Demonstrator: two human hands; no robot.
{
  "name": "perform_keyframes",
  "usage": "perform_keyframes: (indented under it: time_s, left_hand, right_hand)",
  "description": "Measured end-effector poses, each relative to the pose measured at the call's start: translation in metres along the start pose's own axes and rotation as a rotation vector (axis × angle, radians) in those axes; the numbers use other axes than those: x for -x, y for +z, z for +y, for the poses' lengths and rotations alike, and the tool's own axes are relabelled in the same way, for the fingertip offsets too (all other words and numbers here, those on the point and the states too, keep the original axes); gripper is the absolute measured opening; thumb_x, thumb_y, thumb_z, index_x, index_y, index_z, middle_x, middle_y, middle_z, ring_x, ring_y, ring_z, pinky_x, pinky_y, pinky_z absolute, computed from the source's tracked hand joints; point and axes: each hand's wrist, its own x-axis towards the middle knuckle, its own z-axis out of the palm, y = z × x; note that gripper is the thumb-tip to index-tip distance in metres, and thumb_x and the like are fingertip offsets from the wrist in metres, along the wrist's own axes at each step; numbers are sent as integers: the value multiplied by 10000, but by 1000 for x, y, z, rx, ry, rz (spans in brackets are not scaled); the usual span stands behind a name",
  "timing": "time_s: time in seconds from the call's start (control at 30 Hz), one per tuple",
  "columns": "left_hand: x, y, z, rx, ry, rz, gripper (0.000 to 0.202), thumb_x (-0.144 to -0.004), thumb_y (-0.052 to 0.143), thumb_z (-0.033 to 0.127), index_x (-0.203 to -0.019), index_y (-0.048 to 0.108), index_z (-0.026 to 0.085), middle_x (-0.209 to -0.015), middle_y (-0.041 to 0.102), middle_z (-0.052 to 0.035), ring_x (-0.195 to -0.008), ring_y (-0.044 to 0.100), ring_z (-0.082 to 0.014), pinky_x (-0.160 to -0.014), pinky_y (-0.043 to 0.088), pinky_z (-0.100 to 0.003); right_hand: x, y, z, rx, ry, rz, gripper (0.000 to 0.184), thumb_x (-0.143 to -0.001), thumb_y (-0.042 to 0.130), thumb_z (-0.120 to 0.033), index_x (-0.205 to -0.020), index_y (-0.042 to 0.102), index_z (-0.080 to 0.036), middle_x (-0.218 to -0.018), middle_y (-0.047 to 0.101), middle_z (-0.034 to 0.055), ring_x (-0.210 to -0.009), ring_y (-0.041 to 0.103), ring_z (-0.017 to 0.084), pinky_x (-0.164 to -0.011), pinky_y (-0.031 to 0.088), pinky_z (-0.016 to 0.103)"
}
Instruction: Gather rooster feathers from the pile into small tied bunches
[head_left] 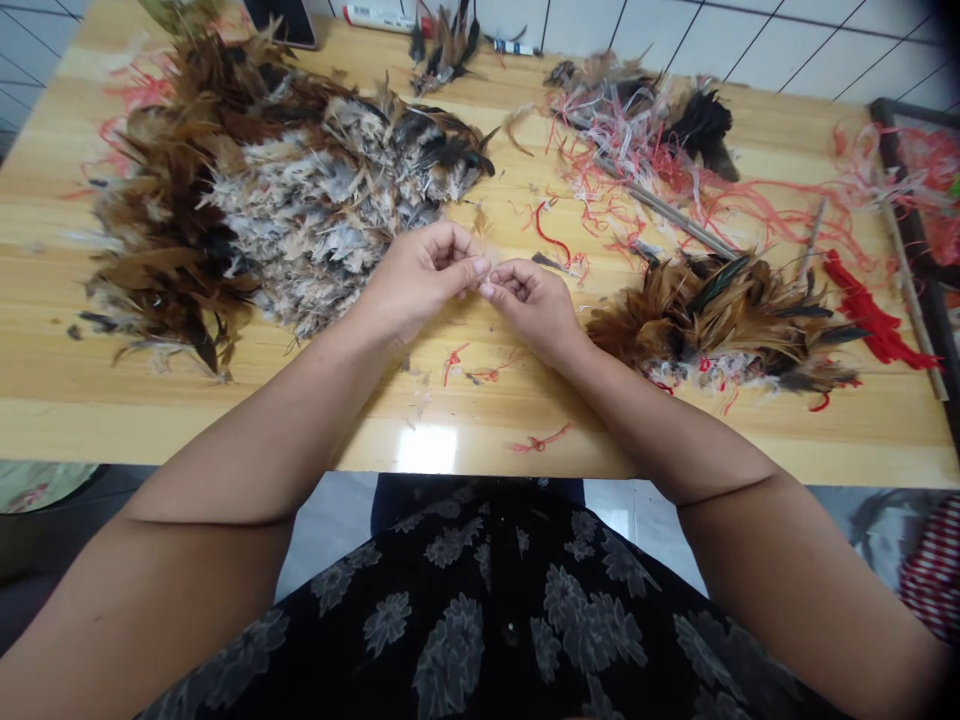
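My left hand (435, 275) and my right hand (536, 300) meet above the middle of the table, thumbs and fingers pinched together tip to tip. Whatever lies between the fingertips is too small to make out. A wispy tan feather (482, 222) shows just beyond the left fingers; whether it is held or lies on the wood, I cannot tell. Left of my left hand spreads a large pile of brown and grey feathers (300, 200). Beside my right wrist lies a bunch of glossy brown feathers (697, 310) with red and white ties at its base.
Tangled pink and white string (615, 125) lies at the back right beside a thin stick (667, 212). Red pipe-cleaner-like strands (870, 310) and a dark-framed tray (892, 170) are at the right. Red thread scraps (540, 440) lie near the front edge. A marker (382, 18) rests by the tiled wall.
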Motion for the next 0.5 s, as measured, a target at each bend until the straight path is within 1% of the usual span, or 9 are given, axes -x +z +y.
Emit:
perform_keyframes:
  time_s: [0.07, 0.13, 0.2, 0.23, 0.3, 0.37, 0.4, 0.43, 0.5]
  left_hand:
    - [-1, 0, 0, 10, -10, -3, 448, -923, 1161, 11, -845, 779, 233, -770, 760, 13, -682, 702, -172, -682, 568, -265]
    - [-3, -1, 3, -23, -9, -16, 450, -939, 1175, 49, -842, 778, 236, -773, 752, 16, -699, 691, -180, -697, 545, -279]
    - [-5, -6, 12, -112, 49, -12, 424, -1002, 1126, 12, -852, 787, 220, -801, 750, 18, -751, 683, -173, -753, 523, -294]
    - [-6, -11, 19, -176, 103, 14, 409, -1039, 1070, -43, -875, 795, 211, -825, 752, 24, -788, 682, -168, -790, 517, -299]
    - [-6, -23, 38, -329, 238, 146, 436, -1074, 926, -194, -956, 801, 206, -880, 752, 52, -871, 678, -157, -867, 517, -302]
    - [-3, -38, 58, -518, 325, 360, 532, -1024, 827, -322, -953, 757, 201, -897, 706, 72, -879, 627, -139, -872, 492, -301]
    - [0, -46, 67, -624, 344, 419, 502, -1039, 835, -295, -974, 759, 196, -956, 694, 59, -898, 605, -136, -905, 492, -305]
    - [4, -53, 75, -743, 323, 442, 461, -1071, 848, -236, -951, 743, 197, -966, 650, 42, -902, 560, -143, -980, 502, -308]
    - [12, -66, 83, -916, 266, 437, 415, -1111, 861, -115, -899, 714, 210, -933, 595, 19, -884, 495, -175, -1101, 498, -331]
  right_hand:
    - [-2, -3, -1, -14, -8, -7, 370, -1020, 961, -529, -978, 738, -236, -837, 640, -38, -802, 525, 152, -778, 475, 306]
    - [-2, -5, -2, -19, -32, 5, 348, -1026, 933, -499, -941, 724, -233, -874, 658, -21, -845, 558, 157, -824, 511, 312]
    - [-2, -7, -3, -19, -50, 26, 297, -1036, 882, -432, -915, 696, -235, -871, 638, -20, -840, 553, 153, -830, 515, 314]
    - [-2, -8, -4, -21, -53, 36, 280, -1039, 861, -413, -913, 682, -238, -863, 620, -24, -826, 540, 148, -818, 505, 312]
    - [-1, -9, -5, -29, -58, 52, 296, -1033, 858, -428, -911, 660, -245, -844, 581, -33, -801, 504, 140, -786, 477, 307]
    - [0, -10, -5, -39, -65, 64, 358, -1017, 891, -489, -907, 648, -251, -829, 549, -40, -793, 472, 136, -765, 453, 302]
    - [0, -10, -4, -44, -67, 67, 388, -1008, 907, -519, -904, 645, -253, -822, 535, -42, -792, 460, 136, -758, 444, 300]
    - [0, -10, -3, -49, -66, 72, 416, -1001, 919, -549, -900, 643, -255, -814, 519, -44, -791, 451, 136, -750, 434, 299]
    - [0, -10, -2, -63, -60, 85, 454, -996, 929, -597, -898, 645, -256, -804, 495, -45, -792, 445, 138, -740, 419, 300]
